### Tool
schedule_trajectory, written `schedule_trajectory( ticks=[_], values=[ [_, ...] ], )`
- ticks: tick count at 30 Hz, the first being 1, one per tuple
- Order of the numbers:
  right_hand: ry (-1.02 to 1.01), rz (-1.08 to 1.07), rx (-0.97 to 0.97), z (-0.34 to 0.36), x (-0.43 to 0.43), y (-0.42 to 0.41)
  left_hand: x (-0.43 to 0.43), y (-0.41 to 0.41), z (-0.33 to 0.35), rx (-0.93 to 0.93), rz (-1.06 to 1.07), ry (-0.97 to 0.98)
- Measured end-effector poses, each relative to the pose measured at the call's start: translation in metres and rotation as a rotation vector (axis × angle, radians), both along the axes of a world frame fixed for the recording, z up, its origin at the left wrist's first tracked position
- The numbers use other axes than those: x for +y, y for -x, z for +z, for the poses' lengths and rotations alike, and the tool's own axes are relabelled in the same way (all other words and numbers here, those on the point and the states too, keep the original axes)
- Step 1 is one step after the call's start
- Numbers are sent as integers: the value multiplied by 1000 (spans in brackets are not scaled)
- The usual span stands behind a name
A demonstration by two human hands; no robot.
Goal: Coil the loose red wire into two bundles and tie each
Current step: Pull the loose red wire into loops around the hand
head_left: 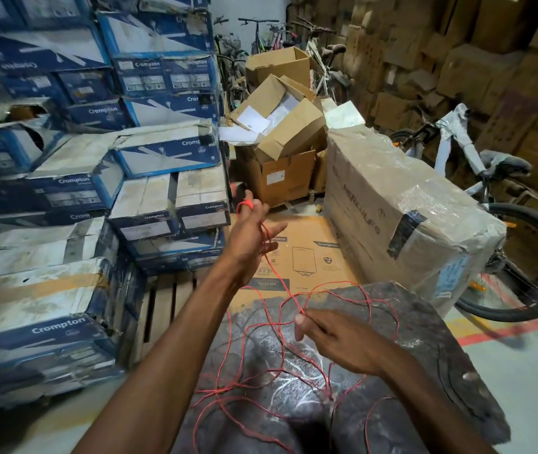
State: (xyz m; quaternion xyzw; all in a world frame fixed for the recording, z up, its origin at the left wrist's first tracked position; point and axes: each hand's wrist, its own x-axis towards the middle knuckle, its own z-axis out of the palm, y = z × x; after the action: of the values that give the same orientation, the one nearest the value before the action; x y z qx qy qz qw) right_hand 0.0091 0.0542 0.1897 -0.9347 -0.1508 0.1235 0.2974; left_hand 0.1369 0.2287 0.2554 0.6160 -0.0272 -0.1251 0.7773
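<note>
A thin red wire [254, 365] lies in loose tangled loops on a dark grey wrapped bundle [424, 339] in front of me. My left hand [251, 234] is raised with its fingers spread; a few turns of the wire sit around its thumb and a strand crosses the palm. From there the wire runs down to my right hand [336, 339], which pinches it between thumb and forefinger above the tangle.
Stacks of blue and white Crompton boxes [81, 191] rise at the left. A flat cardboard sheet [306, 257] lies ahead, with a large plastic-wrapped carton [401, 217] to the right. Open cardboard boxes [277, 132] stand behind, and bicycles [496, 224] at the right.
</note>
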Motion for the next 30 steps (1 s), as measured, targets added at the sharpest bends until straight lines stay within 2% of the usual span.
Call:
schedule_trajectory(
  ticks=[3,6,9,11,13,16,20,23,26,28,30],
  values=[
    [147,129,-123,16,-2,1,0,5,-6,-131,-57,-308],
    [116,157,-218,49,-12,-10,-4,18,-16,-330,-212,-736],
    [-80,72,-251,77,-37,-28,3,32,-22,-383,-407,-967],
    [-261,24,-220,87,-53,-38,12,37,-19,-349,-502,-1009],
    [-415,-4,-201,89,-64,-46,21,46,-9,-256,-600,-920],
    [-537,-52,-224,84,-63,-58,27,54,4,-33,-779,-716],
    [-662,-192,-351,65,-43,-74,33,62,15,255,-1058,-77],
    [-824,-215,-298,45,-18,-72,34,63,18,246,-1024,319],
    [-833,-216,-291,17,2,-66,32,56,19,216,-941,683],
    [-794,-223,-258,-1,9,-62,28,51,22,229,-845,826],
    [-764,-246,-209,-14,12,-57,22,45,22,216,-702,849]
  ],
)
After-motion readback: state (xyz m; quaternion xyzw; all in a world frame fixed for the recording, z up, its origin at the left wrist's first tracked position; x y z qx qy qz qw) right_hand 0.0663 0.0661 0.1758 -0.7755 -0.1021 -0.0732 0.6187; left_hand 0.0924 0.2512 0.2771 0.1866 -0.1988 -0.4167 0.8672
